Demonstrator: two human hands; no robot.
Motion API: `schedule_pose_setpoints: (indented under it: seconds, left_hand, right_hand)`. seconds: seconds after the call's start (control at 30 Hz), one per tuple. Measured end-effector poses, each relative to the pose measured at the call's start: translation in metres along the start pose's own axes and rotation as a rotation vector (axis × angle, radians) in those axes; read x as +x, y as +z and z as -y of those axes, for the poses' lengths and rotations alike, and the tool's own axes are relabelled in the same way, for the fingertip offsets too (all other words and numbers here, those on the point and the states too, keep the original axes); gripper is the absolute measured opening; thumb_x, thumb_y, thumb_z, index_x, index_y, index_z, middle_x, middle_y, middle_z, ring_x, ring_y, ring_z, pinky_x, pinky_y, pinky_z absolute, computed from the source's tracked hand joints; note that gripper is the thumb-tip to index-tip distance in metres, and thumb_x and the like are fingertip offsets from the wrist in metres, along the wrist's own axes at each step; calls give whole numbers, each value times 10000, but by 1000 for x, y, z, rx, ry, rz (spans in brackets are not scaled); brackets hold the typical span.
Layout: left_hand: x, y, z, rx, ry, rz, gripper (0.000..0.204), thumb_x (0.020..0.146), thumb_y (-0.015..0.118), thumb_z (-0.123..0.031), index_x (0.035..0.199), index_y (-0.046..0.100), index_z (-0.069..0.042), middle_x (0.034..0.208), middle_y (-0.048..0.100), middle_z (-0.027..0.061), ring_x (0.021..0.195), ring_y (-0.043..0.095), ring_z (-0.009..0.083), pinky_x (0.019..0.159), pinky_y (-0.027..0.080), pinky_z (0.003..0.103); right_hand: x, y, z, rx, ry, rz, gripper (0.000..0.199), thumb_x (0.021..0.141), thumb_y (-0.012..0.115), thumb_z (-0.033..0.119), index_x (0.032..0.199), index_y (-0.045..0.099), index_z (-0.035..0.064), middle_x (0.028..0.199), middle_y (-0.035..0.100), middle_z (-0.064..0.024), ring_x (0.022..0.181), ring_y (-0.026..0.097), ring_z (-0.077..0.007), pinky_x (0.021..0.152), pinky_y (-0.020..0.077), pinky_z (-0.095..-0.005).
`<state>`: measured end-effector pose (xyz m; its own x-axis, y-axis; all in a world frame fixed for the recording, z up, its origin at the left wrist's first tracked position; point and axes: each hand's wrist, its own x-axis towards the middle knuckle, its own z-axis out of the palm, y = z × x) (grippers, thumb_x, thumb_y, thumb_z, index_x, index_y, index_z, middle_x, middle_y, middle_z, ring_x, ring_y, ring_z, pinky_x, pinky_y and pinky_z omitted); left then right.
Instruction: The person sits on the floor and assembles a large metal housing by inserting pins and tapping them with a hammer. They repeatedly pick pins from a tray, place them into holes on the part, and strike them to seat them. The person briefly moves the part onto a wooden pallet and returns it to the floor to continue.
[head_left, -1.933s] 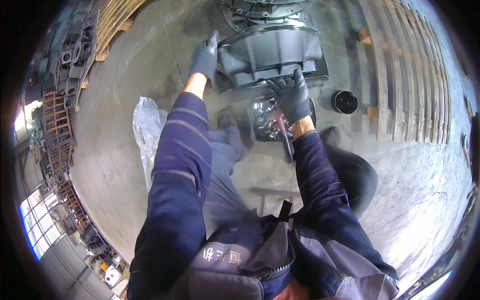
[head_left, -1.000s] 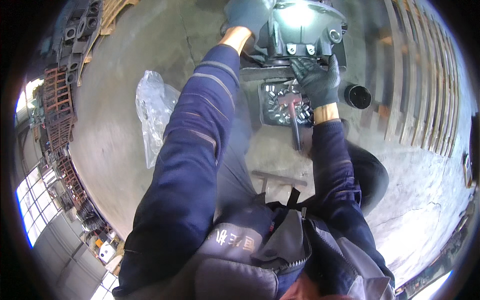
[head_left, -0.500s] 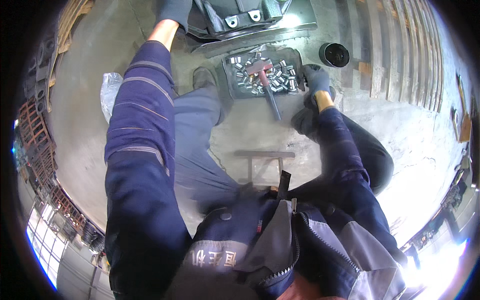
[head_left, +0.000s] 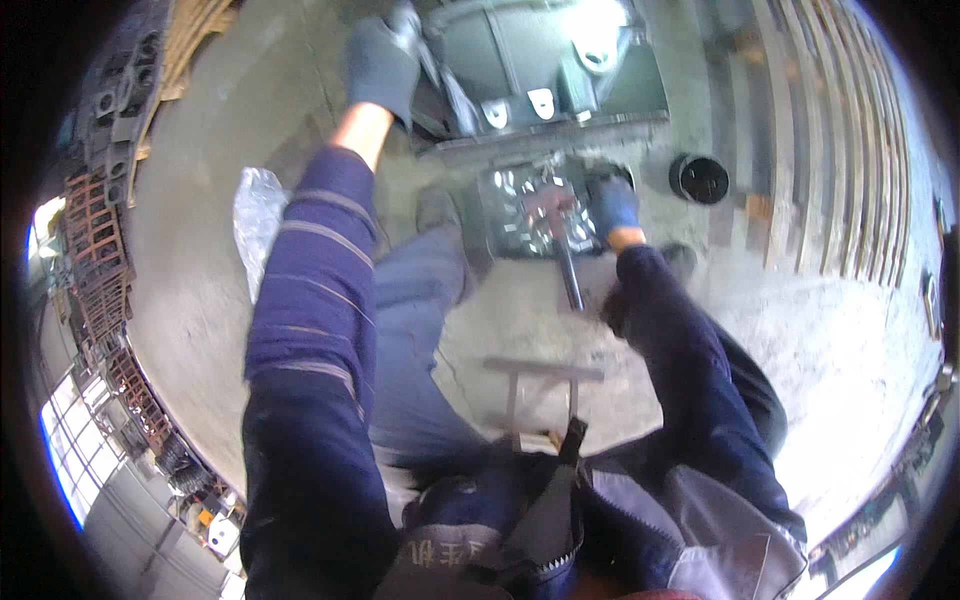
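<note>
My left hand, in a dark grey glove, reaches up at the far left. Its fingers are curled at the left side of a dark metal frame that has pale tabs with holes. Over the right side of a shallow black tray is my gloved right hand, its fingers smeared by motion. Small shiny metal sleeves lie in the tray. On top of them rests a hammer, its reddish head among the sleeves and its dark handle sticking out over the near edge.
An open black can stands right of the tray. Wooden slats lie at the right. A clear plastic bag is on the floor beside my left sleeve. A small metal stand is between my legs.
The view has tilted, so the scene sits lower and more of the frame shows. My right hand has moved leftward and forward over the tray. My left hand stays by the frame.
</note>
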<state>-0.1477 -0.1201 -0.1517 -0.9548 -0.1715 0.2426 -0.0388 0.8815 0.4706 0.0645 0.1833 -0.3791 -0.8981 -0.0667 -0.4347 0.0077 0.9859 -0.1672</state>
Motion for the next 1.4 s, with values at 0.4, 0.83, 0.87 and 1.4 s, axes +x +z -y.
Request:
schedule_pose_setpoints:
  seconds: [0.4, 0.83, 0.87, 1.4]
  left_hand:
    - [-1, -33, -37, 115, 25, 117, 566, 1002, 451, -500, 1017, 762, -27, 1033, 727, 263, 965, 695, 466, 875, 534, 551]
    - [-151, -139, -170, -855, 204, 680, 303, 1044, 581, -241, 1256, 720, -75, 1110, 736, 91, 1002, 691, 181, 886, 547, 314]
    - [-155, -141, -170, -936, 196, 709, 307, 1058, 553, -222, 1276, 708, -72, 1190, 731, 111, 1090, 696, 215, 953, 546, 315]
    - [-154, -137, -151, -1567, -456, 768, 320, 994, 616, -119, 1256, 663, 58, 1150, 726, 111, 1009, 708, 181, 930, 588, 337]
  right_hand:
    - [-52, -157, 2, 513, 148, -179, 258, 879, 717, 316, 1033, 772, 117, 1049, 750, -179, 985, 720, -395, 865, 575, -458]
    - [-184, -352, 61, 642, -429, -672, 303, 813, 835, 209, 1035, 724, 35, 979, 733, -150, 902, 704, -285, 823, 549, -358]
    - [-187, -352, 64, 660, -427, -673, 307, 815, 837, 201, 1047, 720, 38, 978, 732, -145, 907, 707, -275, 829, 553, -353]
    - [-153, -347, 76, 596, -438, -720, 454, 816, 833, 286, 1208, 725, 83, 1128, 733, -152, 1067, 691, -319, 940, 548, -399]
